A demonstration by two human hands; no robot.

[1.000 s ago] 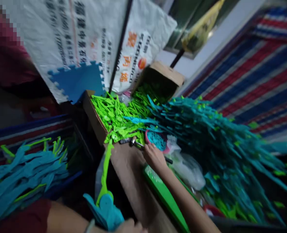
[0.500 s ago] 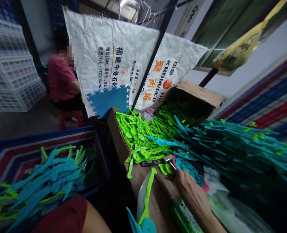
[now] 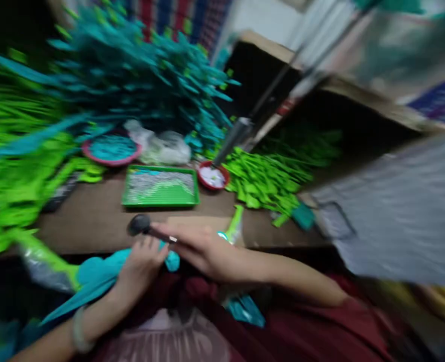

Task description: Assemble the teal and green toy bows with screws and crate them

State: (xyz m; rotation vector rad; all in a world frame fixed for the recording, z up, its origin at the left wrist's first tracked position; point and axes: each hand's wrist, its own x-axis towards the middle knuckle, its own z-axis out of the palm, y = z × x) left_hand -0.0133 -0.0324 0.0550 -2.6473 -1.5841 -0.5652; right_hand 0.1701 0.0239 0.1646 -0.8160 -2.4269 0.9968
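My left hand (image 3: 141,264), with a pale bracelet on its wrist, is closed around a turquoise plastic piece (image 3: 109,264) held low in front of my body. A lime-green part with a clear, greyish blade-like section (image 3: 47,264) joins this piece at the left. My right hand (image 3: 203,246) is wrapped round a small hammer (image 3: 138,224), whose dark head sits just above my left fingers. Beyond my right hand, another green-ended piece (image 3: 236,225) rests at the bench edge. Motion blur hides fine detail.
On the bench (image 3: 87,216) stand a green tray (image 3: 162,203) of small metal pins, a pink bowl (image 3: 112,162) of turquoise bits and a red bowl (image 3: 214,187) of white bits. Lime-green parts (image 3: 15,176) lie left, more green parts (image 3: 263,181) right, with turquoise pieces (image 3: 150,65) heaped behind.
The view has swung right and down to the bench. My right hand, earlier at the hammer on the bench, now holds it near my body. My left hand has come into view.
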